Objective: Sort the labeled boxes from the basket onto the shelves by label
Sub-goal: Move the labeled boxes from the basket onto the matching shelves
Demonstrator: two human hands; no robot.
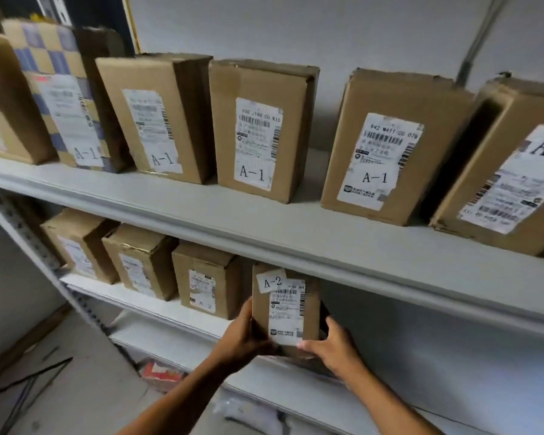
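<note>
Now the left hand (244, 332) and right hand (333, 348) clasp the A-2 box (285, 304) upright at the lower shelf (170, 312), fingers curled round its bottom corners. It looks light and stiff, plain cardboard; holding both sides low seems the sure grip.

I reach both arms forward, my left hand (244, 335) and right hand (333, 346) curled inward, thumbs up, gripping between them.

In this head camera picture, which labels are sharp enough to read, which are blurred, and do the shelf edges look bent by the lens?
Head view: the A-2 box, held by the left hand and right hand, reads clearly, as do the middle A-1 boxes; the far-left labels are soft and blurred; the upper shelf edge bows, a wide-angle distortion; light is even, without glare.
</note>
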